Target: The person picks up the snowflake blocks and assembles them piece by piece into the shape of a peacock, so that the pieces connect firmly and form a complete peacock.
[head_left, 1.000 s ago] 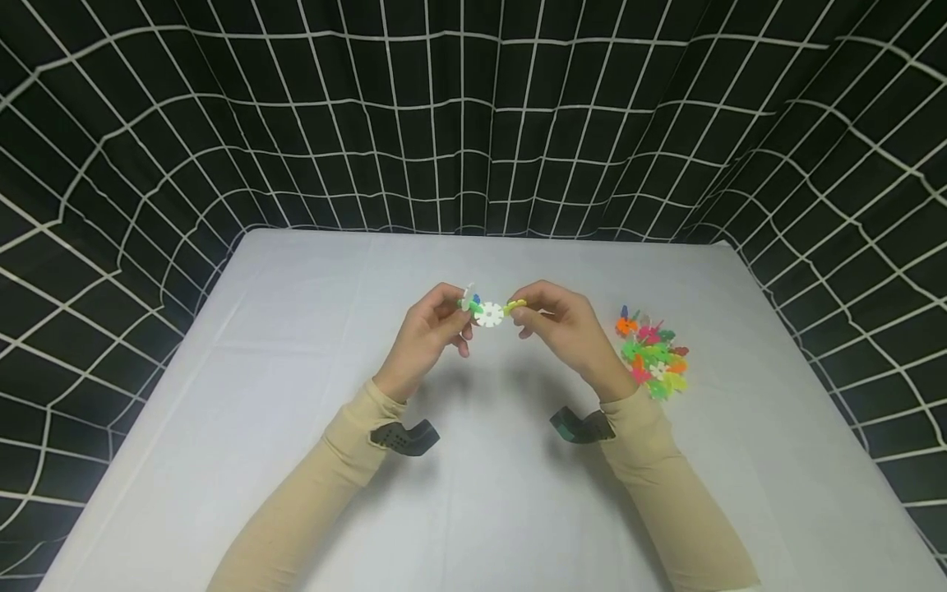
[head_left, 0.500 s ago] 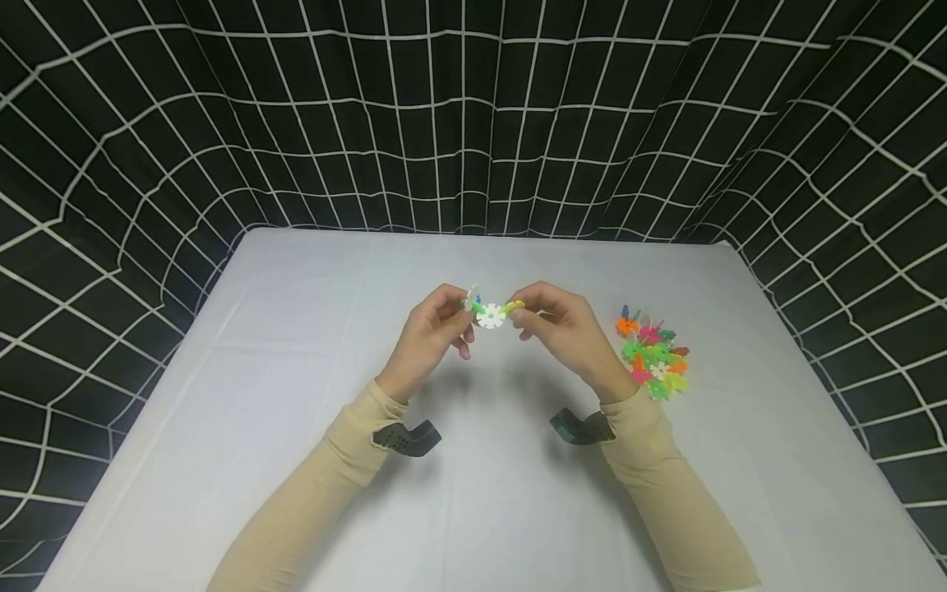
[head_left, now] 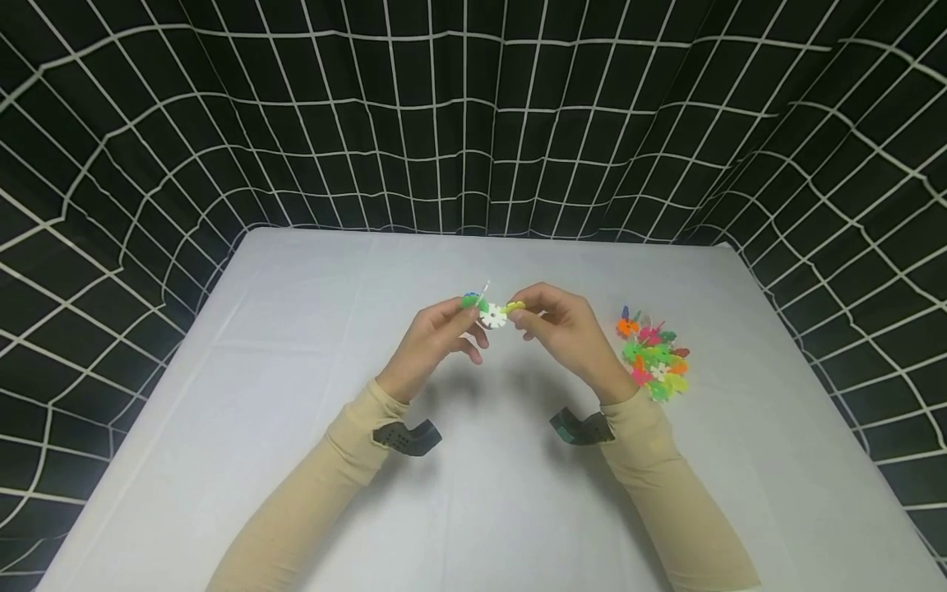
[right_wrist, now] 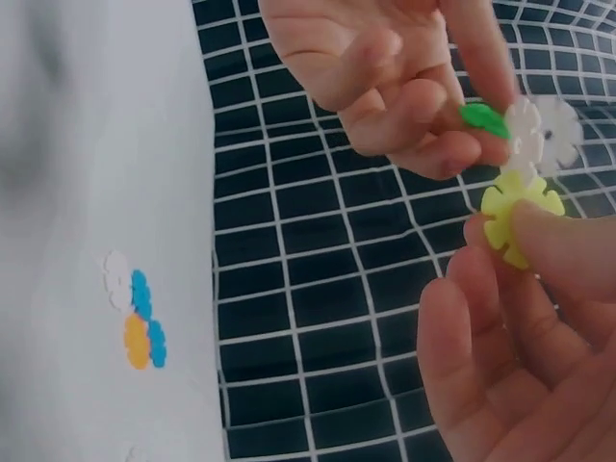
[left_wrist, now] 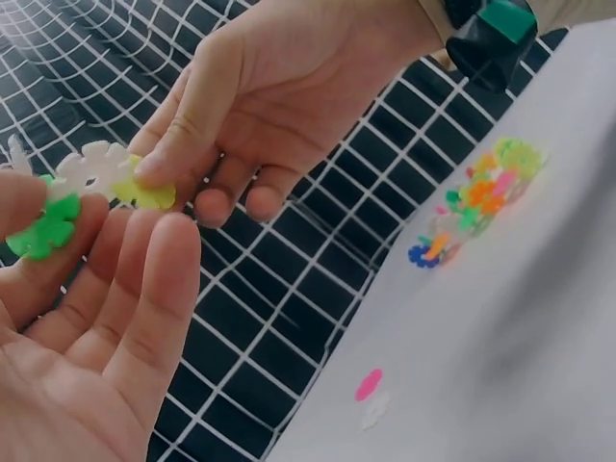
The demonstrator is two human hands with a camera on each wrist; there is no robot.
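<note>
Above the table, both hands hold a small joined chain of notched plastic flower-shaped discs. A white disc [head_left: 492,316] sits in the middle, between a green disc [head_left: 473,302] and a yellow disc [head_left: 516,307]. My left hand [head_left: 435,339] pinches the green end between thumb and forefinger, its other fingers loosely spread. At the other end, my right hand [head_left: 561,326] pinches the yellow disc [right_wrist: 520,214] between thumb and fingers. A second white disc [right_wrist: 558,133] stands at an angle by the first. Some blue shows behind the green disc in the head view.
A pile of colourful discs [head_left: 654,358] lies on the white table [head_left: 296,395], right of my right forearm. In the right wrist view, white, blue and orange discs [right_wrist: 138,339] lie on the table. Black grid-patterned cloth [head_left: 473,115] surrounds the table on several sides.
My left hand has shifted slightly right and turned its end of the chain, so the green disc shows more and the second white disc appears edge-on. My right hand has hardly moved.
</note>
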